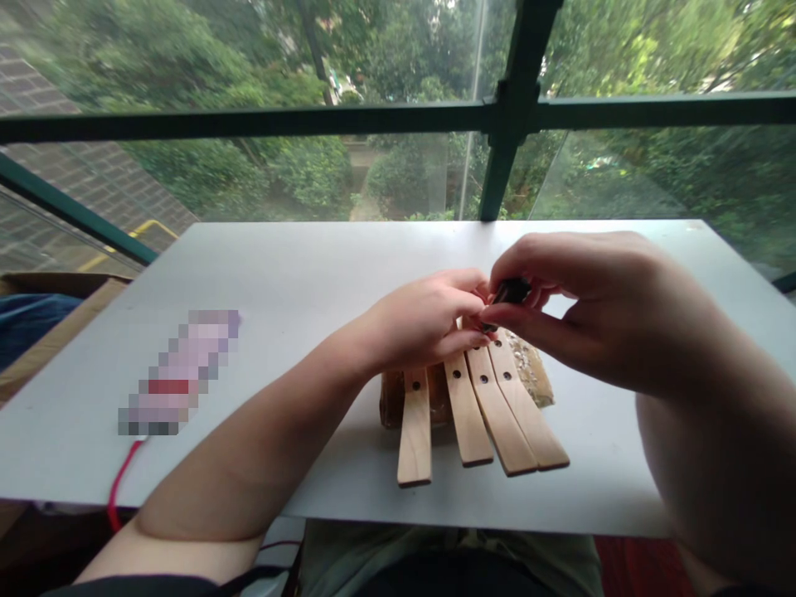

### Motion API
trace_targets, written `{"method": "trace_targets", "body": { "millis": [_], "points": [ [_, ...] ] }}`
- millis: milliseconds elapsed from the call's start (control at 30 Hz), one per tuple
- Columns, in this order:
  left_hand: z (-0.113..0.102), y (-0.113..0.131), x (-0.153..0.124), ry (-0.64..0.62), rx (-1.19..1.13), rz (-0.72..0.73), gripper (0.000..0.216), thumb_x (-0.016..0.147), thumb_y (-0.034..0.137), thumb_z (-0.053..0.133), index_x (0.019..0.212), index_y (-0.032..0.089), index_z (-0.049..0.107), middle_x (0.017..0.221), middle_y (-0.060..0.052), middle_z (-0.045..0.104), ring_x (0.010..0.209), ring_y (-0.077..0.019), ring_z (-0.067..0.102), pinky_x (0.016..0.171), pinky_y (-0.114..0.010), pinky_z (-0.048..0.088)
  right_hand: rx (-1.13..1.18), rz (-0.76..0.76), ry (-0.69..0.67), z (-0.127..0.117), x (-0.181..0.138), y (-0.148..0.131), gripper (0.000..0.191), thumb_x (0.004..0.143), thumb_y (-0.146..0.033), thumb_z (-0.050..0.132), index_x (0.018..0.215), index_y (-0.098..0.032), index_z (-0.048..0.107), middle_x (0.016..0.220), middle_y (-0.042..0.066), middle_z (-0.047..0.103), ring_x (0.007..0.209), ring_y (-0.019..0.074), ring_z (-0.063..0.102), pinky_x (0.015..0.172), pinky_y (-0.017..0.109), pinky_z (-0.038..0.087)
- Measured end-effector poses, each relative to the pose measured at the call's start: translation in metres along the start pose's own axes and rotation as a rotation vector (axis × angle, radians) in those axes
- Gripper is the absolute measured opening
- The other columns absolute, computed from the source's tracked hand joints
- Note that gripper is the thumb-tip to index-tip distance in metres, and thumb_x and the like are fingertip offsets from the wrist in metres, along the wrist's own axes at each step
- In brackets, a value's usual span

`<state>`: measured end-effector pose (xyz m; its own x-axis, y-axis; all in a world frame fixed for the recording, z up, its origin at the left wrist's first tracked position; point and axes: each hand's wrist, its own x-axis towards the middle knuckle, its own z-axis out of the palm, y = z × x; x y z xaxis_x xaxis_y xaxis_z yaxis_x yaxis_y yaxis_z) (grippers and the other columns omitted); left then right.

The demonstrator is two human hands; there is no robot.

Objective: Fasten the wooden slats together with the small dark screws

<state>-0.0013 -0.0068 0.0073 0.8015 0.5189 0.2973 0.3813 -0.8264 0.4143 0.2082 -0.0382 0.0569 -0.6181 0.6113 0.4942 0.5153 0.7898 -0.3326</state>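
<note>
Several flat wooden slats (473, 410), each with a small dark hole, fan out toward me on a white board (279, 282). Under their far ends lies a brown cork-like block (393, 398). My left hand (429, 319) is closed over the far ends of the slats, fingers curled and pinching. My right hand (578, 307) meets it from the right, thumb and fingers pinched on a small dark object (511, 291) right above the slats' ends. What the dark object is cannot be made out.
A blurred-out pinkish object (180, 373) lies on the board's left part, with a red cord (121, 481) hanging off the near edge. A cardboard box (55, 332) stands to the left. A green window frame (510, 108) and glass rise just behind the board.
</note>
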Motion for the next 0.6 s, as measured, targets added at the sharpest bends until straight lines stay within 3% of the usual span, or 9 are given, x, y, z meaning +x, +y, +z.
{"method": "trace_targets", "body": {
  "millis": [367, 467, 600],
  "points": [
    [0.004, -0.005, 0.002, 0.052, -0.014, 0.046, 0.011, 0.092, 0.025, 0.062, 0.093, 0.018, 0.070, 0.108, -0.005, 0.067, 0.104, -0.0174, 0.063, 0.091, -0.028, 0.052, 0.035, -0.030, 0.025, 0.006, 0.001, 0.004, 0.016, 0.088, -0.032, 0.069, 0.084, -0.019, 0.059, 0.071, -0.003, 0.057, 0.063, 0.0105, 0.051, 0.058, 0.026, 0.039],
    [0.003, -0.004, 0.003, 0.028, 0.020, 0.041, 0.014, 0.093, 0.027, 0.060, 0.093, 0.017, 0.070, 0.111, -0.006, 0.068, 0.107, -0.0193, 0.063, 0.092, -0.029, 0.053, 0.145, -0.064, -0.049, 0.002, 0.001, 0.007, 0.013, 0.088, -0.026, 0.066, 0.098, -0.019, 0.061, 0.081, -0.001, 0.064, 0.067, 0.0116, 0.057, 0.061, 0.026, 0.044],
    [0.002, -0.002, 0.003, 0.020, 0.095, 0.027, 0.018, 0.090, 0.026, 0.064, 0.105, 0.021, 0.071, 0.110, -0.005, 0.069, 0.109, -0.0211, 0.064, 0.094, -0.032, 0.053, 0.232, -0.099, -0.145, -0.007, -0.002, 0.010, 0.033, 0.086, -0.009, 0.056, 0.117, -0.022, 0.060, 0.100, 0.002, 0.070, 0.079, 0.0130, 0.064, 0.070, 0.026, 0.050]
  ]
}}
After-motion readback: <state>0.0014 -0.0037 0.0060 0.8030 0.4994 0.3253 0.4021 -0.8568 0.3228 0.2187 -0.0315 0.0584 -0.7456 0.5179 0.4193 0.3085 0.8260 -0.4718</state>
